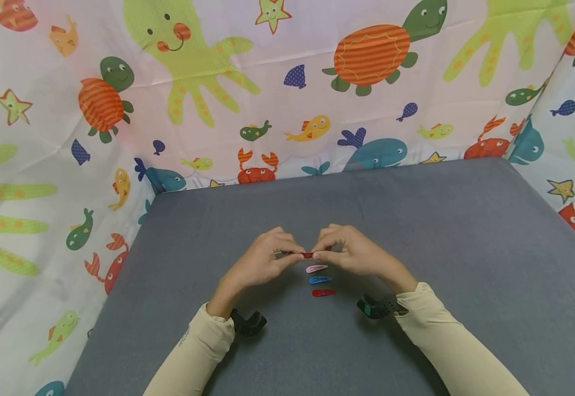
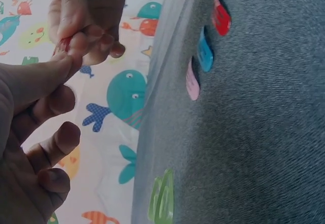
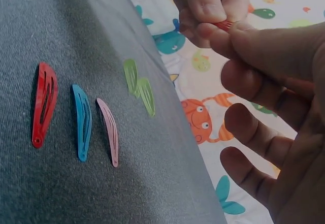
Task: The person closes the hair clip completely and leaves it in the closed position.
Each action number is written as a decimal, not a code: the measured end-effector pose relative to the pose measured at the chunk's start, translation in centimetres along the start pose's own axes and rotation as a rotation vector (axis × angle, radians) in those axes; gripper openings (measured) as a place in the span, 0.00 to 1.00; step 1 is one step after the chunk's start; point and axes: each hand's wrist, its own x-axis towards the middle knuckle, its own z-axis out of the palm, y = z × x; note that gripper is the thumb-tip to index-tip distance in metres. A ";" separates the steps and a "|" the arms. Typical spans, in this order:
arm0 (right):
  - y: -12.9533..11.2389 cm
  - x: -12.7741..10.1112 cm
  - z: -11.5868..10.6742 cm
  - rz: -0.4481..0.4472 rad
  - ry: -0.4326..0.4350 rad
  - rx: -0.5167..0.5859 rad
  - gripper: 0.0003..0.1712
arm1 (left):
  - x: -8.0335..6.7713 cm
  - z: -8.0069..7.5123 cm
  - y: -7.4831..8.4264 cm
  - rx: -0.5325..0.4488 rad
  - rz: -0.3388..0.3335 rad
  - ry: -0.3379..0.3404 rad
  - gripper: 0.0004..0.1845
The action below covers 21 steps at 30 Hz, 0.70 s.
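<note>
A small red hair clip [image 1: 307,255] is stretched between both hands above the table, mostly covered by fingertips. My left hand [image 1: 266,257] pinches one end between thumb and index finger. The other end is pinched by the thumb and index finger of my right hand [image 1: 350,252]. Nearer to me on the cloth lie a pink hair clip [image 1: 316,268], a blue hair clip [image 1: 320,280] and another red hair clip [image 1: 324,292], in a column. Two light green hair clips, one of them this green clip [image 3: 147,96], lie beside the pink one in the right wrist view.
A grey cloth [image 1: 416,220] covers the table. White fabric [image 1: 297,110] printed with sea animals hangs along the back and both sides. Dark wrist-worn devices, such as the right wrist camera [image 1: 377,306], sit just above the table.
</note>
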 end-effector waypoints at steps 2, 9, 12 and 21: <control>-0.1 -0.1 -0.1 0.035 0.008 0.007 0.07 | 0.1 0.2 0.2 0.009 -0.013 0.020 0.07; -0.4 -0.3 -0.2 0.135 0.051 0.041 0.08 | 0.3 0.9 0.6 0.102 -0.023 0.161 0.10; -0.5 -0.3 -0.2 0.153 0.076 0.047 0.09 | 0.4 1.0 0.6 0.185 0.034 0.247 0.10; -0.3 -0.2 0.1 0.151 0.107 0.064 0.08 | 0.6 1.0 0.5 0.304 0.121 0.357 0.09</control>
